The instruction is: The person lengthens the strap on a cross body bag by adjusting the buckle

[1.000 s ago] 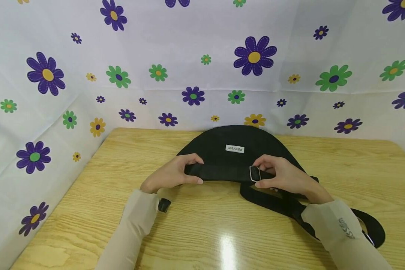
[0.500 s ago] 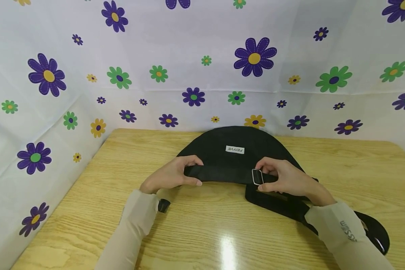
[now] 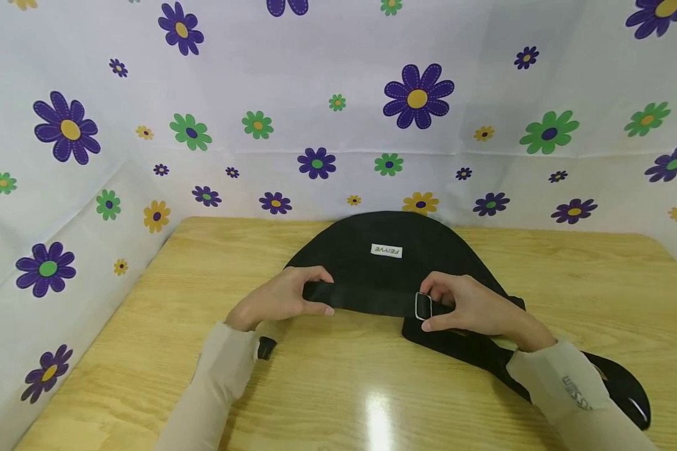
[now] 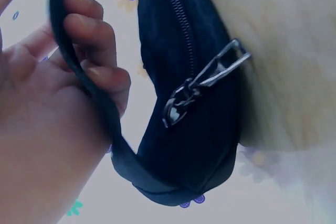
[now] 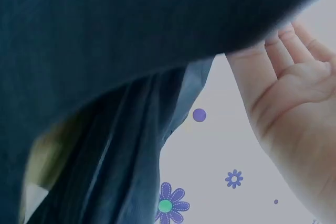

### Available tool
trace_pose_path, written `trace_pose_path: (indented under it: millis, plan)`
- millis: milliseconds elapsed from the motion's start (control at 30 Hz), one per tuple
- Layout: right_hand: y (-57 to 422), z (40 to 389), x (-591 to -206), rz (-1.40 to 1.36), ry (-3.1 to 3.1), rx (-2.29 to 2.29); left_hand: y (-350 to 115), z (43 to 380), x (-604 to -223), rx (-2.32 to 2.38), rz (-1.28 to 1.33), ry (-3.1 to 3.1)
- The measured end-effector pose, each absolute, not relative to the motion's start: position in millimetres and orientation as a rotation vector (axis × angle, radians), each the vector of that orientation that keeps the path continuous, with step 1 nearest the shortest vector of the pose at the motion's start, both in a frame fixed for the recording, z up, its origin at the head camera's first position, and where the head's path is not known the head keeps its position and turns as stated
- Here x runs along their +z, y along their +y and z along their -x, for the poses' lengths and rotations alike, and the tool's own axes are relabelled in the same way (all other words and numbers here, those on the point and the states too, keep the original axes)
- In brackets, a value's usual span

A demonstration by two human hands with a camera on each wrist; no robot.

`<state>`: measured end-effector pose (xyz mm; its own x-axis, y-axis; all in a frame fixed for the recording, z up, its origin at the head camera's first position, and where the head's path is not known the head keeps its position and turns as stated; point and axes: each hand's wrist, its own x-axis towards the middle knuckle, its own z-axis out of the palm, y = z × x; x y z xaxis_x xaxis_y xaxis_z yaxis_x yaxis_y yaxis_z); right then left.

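Note:
A black half-moon bag point(image 3: 350, 244) with a white label point(image 3: 386, 250) lies on the table, curved side away from me. Along its near edge runs a black strap point(image 3: 367, 302), stretched between both hands. My left hand point(image 3: 279, 297) pinches the strap's left part between thumb and fingers. My right hand point(image 3: 479, 307) pinches it just right of a square metal buckle point(image 3: 416, 307). A zipper with a metal pull point(image 4: 223, 66) shows on the bag in the left wrist view. Dark fabric covers much of the right wrist view, hiding that hand's fingertips.
The slack strap point(image 3: 457, 344) runs under my right forearm to a loop point(image 3: 626, 388) at the right. A small black piece point(image 3: 266, 347) shows beside the left sleeve. A flowered white cloth point(image 3: 316, 81) hangs behind the wooden table point(image 3: 316, 401).
The right hand and buckle first shifted slightly right. Both hands have since come a little nearer with the strap, and the head view has turned slightly. The loop at the right has slid nearer.

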<state>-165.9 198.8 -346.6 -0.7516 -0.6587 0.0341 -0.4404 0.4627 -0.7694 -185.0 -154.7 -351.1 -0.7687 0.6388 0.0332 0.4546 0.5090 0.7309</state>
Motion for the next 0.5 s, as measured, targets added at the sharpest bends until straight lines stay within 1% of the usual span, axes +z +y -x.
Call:
trace_pose_path:
  millis: [233, 500]
  plan:
    - [215, 161, -347, 0.947, 2.444, -1.064, -154, 177, -355, 0.962, -1.045, 2.571]
    - [247, 153, -347, 0.946, 2.410, -0.940, -162, 168, -357, 0.766, -1.016, 2.668]
